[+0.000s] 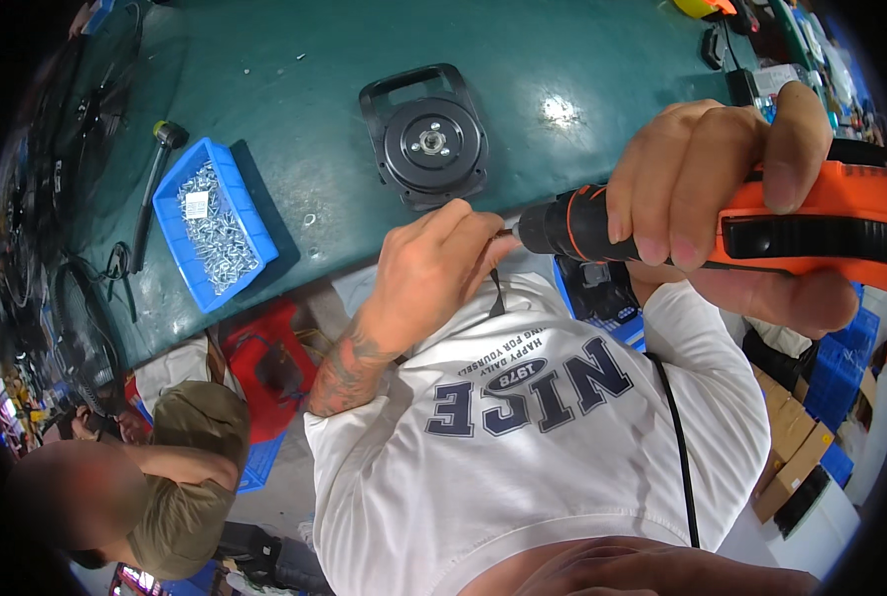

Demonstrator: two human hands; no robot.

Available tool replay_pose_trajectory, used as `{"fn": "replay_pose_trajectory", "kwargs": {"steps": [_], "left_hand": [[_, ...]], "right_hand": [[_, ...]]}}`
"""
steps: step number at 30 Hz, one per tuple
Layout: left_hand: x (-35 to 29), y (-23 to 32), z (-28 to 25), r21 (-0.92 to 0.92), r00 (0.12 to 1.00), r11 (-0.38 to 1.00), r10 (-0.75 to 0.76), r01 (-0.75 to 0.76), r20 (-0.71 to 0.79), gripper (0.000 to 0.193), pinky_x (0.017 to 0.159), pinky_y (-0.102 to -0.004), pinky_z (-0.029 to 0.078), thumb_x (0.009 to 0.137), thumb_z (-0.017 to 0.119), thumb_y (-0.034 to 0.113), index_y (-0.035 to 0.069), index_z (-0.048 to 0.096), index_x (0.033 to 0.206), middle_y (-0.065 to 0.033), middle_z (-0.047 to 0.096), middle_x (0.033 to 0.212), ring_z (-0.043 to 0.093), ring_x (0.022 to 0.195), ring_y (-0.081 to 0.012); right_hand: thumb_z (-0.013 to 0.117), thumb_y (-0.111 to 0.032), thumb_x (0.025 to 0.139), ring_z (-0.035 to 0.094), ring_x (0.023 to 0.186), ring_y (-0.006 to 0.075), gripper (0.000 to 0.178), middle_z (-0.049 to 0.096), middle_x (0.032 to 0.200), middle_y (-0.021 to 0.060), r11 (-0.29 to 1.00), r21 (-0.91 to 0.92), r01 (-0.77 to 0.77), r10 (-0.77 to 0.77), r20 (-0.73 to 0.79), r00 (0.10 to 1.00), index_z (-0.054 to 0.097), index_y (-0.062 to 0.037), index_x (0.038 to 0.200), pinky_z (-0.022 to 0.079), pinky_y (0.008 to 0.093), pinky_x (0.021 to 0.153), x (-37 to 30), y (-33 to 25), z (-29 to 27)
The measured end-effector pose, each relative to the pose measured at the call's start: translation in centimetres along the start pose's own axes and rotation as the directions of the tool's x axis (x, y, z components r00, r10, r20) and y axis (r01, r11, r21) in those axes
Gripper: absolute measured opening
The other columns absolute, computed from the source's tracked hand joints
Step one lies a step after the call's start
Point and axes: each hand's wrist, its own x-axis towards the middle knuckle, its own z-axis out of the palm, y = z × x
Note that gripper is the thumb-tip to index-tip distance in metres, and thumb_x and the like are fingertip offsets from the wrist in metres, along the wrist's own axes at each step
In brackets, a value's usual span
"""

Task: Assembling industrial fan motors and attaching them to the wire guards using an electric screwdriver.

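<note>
Workbench, green top, worn and glossy: fills the upper half of the head view. Near edge curves from lower left up toward the hands; bare surface lies between the blue bin and the black round part, and more beyond both.

Black round part, one: flat on the bench close to the near edge, looped handle pointing away, bright screws about its hub.

Drill, orange and black, one: held level over the near edge right of the round part, its rear almost at the picture's right rim.

Right hand: fingers wrapped around the drill body.

Left hand: thumb and forefinger pinched on the bit at the drill's nose; whether a screw sits between them is hidden.

Blue bin, one: near the edge at left, full of loose silver screws.

Hammer, one: dark handle, yellow-faced head, just beside the bin.

Co-worker, olive shirt: seated at lower left.

Cardboard boxes: lower right.

Markings: large navy lettering and an oval badge on the wearer's white shirt; small white label on the screws, print too small to tell.
</note>
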Motion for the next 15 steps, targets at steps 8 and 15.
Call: {"fn": "replay_pose_trajectory", "kwargs": {"steps": [8, 15], "left_hand": [[0.0, -0.7, 0.4, 0.079, 0.998, 0.996, 0.035, -0.030, -0.061, 0.024, 0.051, -0.0358, 0.046, 0.075, 0.084, 0.011, 0.003, 0.066, 0.089, -0.0069, 0.055, 0.074, 0.058, 0.058, -0.0241], [0.8, 1.3, -1.1, 0.132, 0.991, 0.982, -0.135, 0.137, -0.023, 0.035, 0.051, -0.0328, 0.042, 0.078, 0.083, 0.012, -0.002, 0.068, 0.107, -0.0057, 0.051, 0.071, 0.053, 0.058, -0.0174]], "right_hand": [[0.068, -0.064, 0.087, 0.066, 0.079, 0.0204, 0.066, 0.065, 0.088, 0.0079, 0.994, 0.024, -0.103, 0.100, 0.088, 0.991, 0.044, -0.0140, 0.123, 0.058, 0.0364, 0.067, 0.7, 0.1, -1.6], [0.064, -0.061, 0.090, 0.064, 0.082, 0.0230, 0.068, 0.060, 0.101, 0.0146, 0.927, 0.373, -0.045, 0.048, 0.000, 0.999, 0.050, -0.0095, 0.133, 0.051, 0.0354, 0.073, -1.7, 2.7, -2.3]]}}
